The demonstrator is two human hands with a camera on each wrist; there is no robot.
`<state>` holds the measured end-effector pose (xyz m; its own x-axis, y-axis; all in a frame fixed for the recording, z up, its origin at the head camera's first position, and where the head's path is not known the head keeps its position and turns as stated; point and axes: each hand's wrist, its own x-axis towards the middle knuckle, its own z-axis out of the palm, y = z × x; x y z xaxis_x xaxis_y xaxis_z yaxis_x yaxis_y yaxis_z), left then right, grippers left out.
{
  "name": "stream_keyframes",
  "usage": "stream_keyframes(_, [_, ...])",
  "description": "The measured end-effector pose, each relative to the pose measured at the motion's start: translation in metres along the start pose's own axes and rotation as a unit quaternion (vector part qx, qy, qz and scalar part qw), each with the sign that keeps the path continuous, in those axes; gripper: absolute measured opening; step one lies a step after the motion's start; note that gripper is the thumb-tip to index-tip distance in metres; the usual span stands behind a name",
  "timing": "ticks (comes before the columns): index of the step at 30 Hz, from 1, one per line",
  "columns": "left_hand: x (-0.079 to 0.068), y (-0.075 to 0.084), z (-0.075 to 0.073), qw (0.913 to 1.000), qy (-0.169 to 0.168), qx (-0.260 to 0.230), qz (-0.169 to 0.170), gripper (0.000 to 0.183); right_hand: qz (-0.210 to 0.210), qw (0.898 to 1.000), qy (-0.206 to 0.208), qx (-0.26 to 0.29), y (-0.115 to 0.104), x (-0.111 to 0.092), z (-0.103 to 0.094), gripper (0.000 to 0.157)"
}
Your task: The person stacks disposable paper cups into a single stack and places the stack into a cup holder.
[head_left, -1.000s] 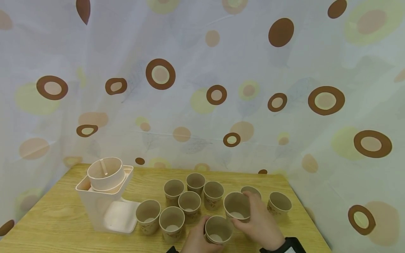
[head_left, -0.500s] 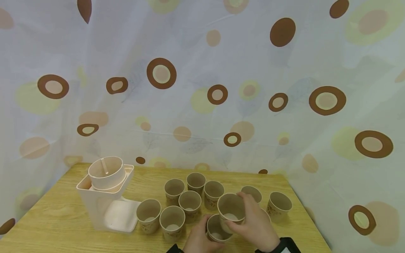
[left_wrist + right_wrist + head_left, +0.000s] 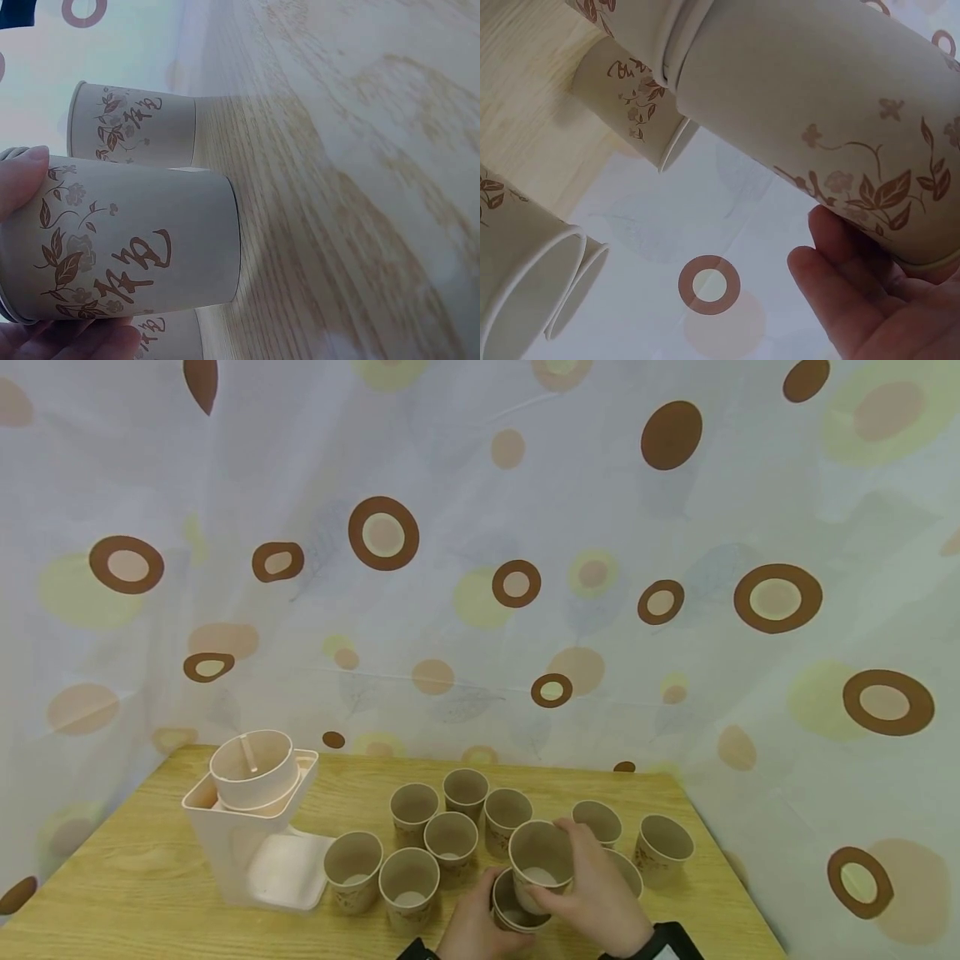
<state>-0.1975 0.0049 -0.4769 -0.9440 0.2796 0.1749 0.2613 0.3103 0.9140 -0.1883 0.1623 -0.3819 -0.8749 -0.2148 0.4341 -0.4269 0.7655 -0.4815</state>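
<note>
Head view: your right hand (image 3: pixel 600 893) holds the upper cup (image 3: pixel 538 853), base inside the mouth of the lower cup (image 3: pixel 508 907), which your left hand (image 3: pixel 474 927) grips. Left wrist: your fingers (image 3: pixel 75 341) curl at its rim end. Right wrist: both long axes roughly in line.

The right grip (image 3: pixel 597 895) partly hides a cup (image 3: pixel 628 872) behind it.

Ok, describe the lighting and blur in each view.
Head: soft, fairly even light, no harsh shadows on the table; left wrist: backdrop washed out pale, nearest table grain soft, lower cup's print fairly clear; right wrist: upper cup shaded near the right hand, backdrop brighter.
</note>
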Motion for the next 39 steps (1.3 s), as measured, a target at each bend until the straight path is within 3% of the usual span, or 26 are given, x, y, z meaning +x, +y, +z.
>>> stream_keyframes(8, [0.001,-0.001,0.001,1.0,0.005,0.002,0.003,0.07,0.015,0.999,-0.027,0.027,-0.002,-0.001,0.002,0.071])
stream_keyframes(31, [-0.001,0.0,0.002,0.9997,0.015,0.016,0.012,0.071,-0.003,0.996,-0.088,0.032,0.01,-0.006,0.016,0.075])
stream_keyframes(39, [0.0,-0.001,0.001,1.0,0.008,0.004,-0.002,0.069,0.0,0.992,-0.114,0.043,0.014,-0.007,0.021,0.078])
